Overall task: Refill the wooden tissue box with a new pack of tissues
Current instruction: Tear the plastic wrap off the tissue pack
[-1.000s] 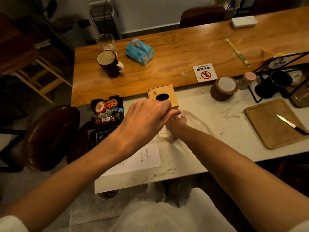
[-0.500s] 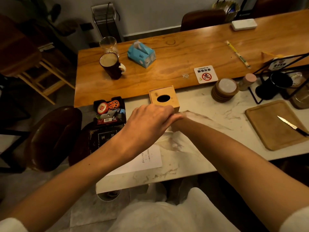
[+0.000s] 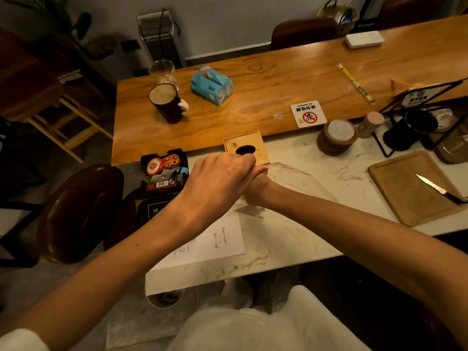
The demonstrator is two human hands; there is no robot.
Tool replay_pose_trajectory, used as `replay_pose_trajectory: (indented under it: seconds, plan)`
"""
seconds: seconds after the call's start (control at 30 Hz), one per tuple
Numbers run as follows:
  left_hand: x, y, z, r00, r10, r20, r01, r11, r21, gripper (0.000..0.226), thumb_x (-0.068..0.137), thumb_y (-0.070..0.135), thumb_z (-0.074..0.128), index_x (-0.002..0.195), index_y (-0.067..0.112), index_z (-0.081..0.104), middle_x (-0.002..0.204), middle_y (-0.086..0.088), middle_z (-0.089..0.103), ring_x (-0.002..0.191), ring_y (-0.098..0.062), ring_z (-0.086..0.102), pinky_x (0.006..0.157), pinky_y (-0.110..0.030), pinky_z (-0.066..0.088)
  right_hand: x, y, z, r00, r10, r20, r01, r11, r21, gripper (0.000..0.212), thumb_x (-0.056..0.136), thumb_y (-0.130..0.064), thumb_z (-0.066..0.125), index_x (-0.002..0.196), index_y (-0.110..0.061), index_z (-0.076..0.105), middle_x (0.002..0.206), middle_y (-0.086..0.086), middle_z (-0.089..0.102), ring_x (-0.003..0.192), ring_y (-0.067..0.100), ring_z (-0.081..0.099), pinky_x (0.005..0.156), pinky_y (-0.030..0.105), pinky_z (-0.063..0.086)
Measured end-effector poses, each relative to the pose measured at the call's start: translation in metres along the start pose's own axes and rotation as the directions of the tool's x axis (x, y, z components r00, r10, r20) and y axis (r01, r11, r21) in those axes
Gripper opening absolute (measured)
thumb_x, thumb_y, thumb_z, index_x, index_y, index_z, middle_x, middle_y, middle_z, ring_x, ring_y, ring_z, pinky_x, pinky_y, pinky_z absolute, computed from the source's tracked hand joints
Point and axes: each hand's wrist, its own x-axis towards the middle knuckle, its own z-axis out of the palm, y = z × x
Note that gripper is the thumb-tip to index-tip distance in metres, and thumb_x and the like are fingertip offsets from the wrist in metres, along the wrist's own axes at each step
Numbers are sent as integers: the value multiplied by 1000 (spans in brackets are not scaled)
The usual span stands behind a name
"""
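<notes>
Fingers (image 3: 243,163) of the left hand (image 3: 220,178) curl down tight, pinching the top edge of a clear plastic wrapper (image 3: 298,181). The right hand (image 3: 255,191) sits tucked beneath; its fingers are hidden, so its grip can't be told. The wooden tissue box (image 3: 255,140) is just beyond the knuckles, at the marble counter's (image 3: 316,160) far edge against the wooden table (image 3: 266,97). There's bare marble to the right, up to the cutting board (image 3: 405,193). The blue tissue pack (image 3: 212,84) is well apart. What's inside the wrapper is hard to make out.
</notes>
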Motion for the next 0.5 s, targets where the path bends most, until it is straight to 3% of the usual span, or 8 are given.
replay_pose_trajectory:
  seconds: [0.13,0.23,0.3,0.37,0.43,0.5]
  plan:
    - [7,-14,-6,999,-17,-44,16,999,-36,42,96,53,39,93,18,63,75,-1,65,69,-26,62,58,-38,49,-36,-5,-39,1000,24,9,-25,988,151,20,89,-12,57,109,-15,53,100,6,63,82,23,61,79,38,53]
    - [14,-34,-19,998,-61,-11,58,987,-148,35,94,53,45,94,25,67,75,8,63,70,-15,61,61,-37,50,-91,16,-73,1000,-18,9,12,881,472,33,88,-28,59,118,-27,44,90,-9,56,69,12,62,49,23,52]
    - [19,-47,-26,993,-108,37,113,974,-196,26,93,47,49,93,29,67,75,13,59,72,-9,59,64,-33,48,-128,29,-96,997,-69,-20,61,674,736,47,87,-30,60,127,-44,40,101,-16,55,84,7,61,54,20,50]
    - [23,-59,-33,985,-150,87,166,957,-236,19,93,43,52,93,32,67,77,16,60,73,-3,57,63,-27,44,-146,47,-102,995,-94,-45,77,373,925,59,82,-30,62,125,-64,38,115,-16,58,100,6,60,72,21,50]
    - [27,-68,-39,977,-172,126,202,934,-295,15,93,41,54,92,35,67,79,15,63,74,0,57,61,-22,41,-152,66,-96,993,-43,-113,118,148,982,67,68,-32,59,122,-69,44,121,-8,60,110,25,60,81,30,49]
    - [28,-75,-40,963,-205,176,252,913,-320,16,93,40,54,95,33,68,86,14,67,79,2,59,66,-19,46,-153,85,-80,987,24,-156,158,-110,981,64,69,-29,53,126,-59,51,119,-3,66,116,49,51,82,39,38]
